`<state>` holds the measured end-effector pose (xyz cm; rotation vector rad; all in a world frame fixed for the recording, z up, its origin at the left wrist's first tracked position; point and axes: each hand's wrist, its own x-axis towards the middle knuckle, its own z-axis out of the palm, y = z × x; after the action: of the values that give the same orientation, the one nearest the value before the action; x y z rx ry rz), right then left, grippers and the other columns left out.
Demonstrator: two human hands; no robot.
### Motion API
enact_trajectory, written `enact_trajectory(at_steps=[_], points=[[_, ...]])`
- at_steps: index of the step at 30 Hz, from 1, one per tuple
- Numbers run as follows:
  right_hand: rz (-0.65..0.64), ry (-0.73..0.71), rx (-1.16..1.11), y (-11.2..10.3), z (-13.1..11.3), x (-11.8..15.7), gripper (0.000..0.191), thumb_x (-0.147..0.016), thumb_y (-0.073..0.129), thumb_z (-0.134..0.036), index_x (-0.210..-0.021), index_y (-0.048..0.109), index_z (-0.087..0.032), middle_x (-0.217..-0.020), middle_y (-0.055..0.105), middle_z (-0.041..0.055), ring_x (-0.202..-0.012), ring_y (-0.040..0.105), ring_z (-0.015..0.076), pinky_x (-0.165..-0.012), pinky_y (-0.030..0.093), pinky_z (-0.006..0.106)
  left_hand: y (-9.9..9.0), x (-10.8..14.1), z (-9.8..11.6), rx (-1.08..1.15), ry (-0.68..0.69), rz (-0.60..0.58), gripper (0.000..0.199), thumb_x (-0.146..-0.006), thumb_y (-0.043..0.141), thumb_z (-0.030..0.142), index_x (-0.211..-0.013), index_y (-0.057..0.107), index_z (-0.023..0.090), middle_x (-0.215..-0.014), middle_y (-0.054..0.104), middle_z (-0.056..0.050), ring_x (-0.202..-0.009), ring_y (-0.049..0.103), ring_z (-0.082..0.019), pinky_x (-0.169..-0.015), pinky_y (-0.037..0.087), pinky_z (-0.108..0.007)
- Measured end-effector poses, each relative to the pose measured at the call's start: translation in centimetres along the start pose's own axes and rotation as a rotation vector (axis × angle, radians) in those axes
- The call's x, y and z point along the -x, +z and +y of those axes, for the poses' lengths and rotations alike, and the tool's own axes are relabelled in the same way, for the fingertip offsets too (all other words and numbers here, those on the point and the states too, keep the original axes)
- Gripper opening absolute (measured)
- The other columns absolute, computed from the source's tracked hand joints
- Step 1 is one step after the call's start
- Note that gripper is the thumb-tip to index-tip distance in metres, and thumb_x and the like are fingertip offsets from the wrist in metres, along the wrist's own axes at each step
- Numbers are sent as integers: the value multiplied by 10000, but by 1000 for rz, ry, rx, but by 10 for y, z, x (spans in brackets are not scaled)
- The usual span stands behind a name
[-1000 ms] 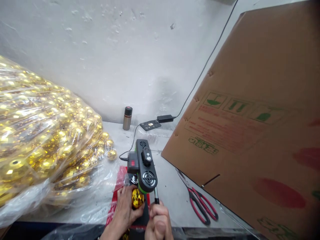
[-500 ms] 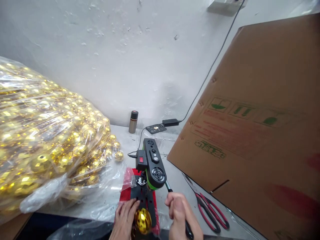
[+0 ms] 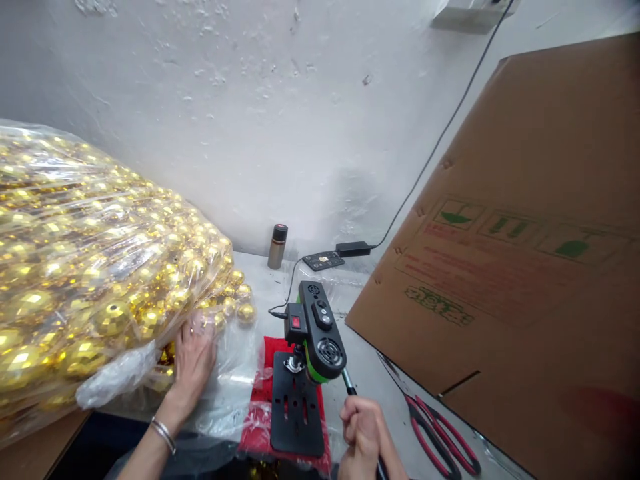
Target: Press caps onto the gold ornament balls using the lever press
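- One rough white wall point(image 3: 280, 133), one grey table point(image 3: 373, 400).
- One clear plastic bag point(image 3: 117, 377) with shiny gold faceted balls point(image 3: 113, 317), too many to count.
- One black-and-green machine point(image 3: 320, 333); right grip point(image 3: 365, 430) is closed around its one black-handled metal lever point(image 3: 349, 382).
- Left grip point(image 3: 195, 360) is nearer: balls, having no long axis, lie just beyond; whether it holds one is not clear.

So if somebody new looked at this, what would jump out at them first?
Probably the big clear plastic bag of shiny gold balls filling the left side, with the left hand at its edge. Next, the large brown cardboard box that takes up the right side. Between them stands a black-and-green machine, its handle gripped by the right hand.
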<state>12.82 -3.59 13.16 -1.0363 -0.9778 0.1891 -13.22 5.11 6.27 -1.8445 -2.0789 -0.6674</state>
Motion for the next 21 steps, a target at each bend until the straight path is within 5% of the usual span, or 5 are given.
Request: enact_trajectory(at_steps=[8,14,18,21], points=[[-12,-73,-62,-5,15,1,449,-1047,608,-347,-630,504,-215,-625,523,-17,-544,463,112,-527,340,272,6,-12,-17,91,121,-114,473,-855,551,119,-1292,714,191,-1237,783,-160,-1172,713,-361,-1047,569,-500],[-4,-55,-32,-4,15,1,429,-1065,588,-364,-668,565,-202,-607,518,-22,-508,444,102,-507,334,268,5,10,-18,531,206,-93,474,-888,576,316,-1345,670,233,-1313,777,-130,-1206,749,-320,-1037,615,-446],[-28,-82,-63,-4,16,1,426,-1067,583,-337,-664,559,-203,-610,519,-24,-520,464,104,-513,343,267,9,29,5,828,-68,-226,499,-805,661,441,-1262,686,243,-1145,814,-93,-1085,781,-318,-948,637,-440],[-55,-84,-61,-5,12,-1,417,-1076,570,-320,-676,551,-206,-642,533,-20,-542,478,102,-520,352,255,12,49,34,1166,-362,-318,584,-782,697,638,-1199,645,232,-926,781,-39,-747,766,-239,-653,620,-346]])
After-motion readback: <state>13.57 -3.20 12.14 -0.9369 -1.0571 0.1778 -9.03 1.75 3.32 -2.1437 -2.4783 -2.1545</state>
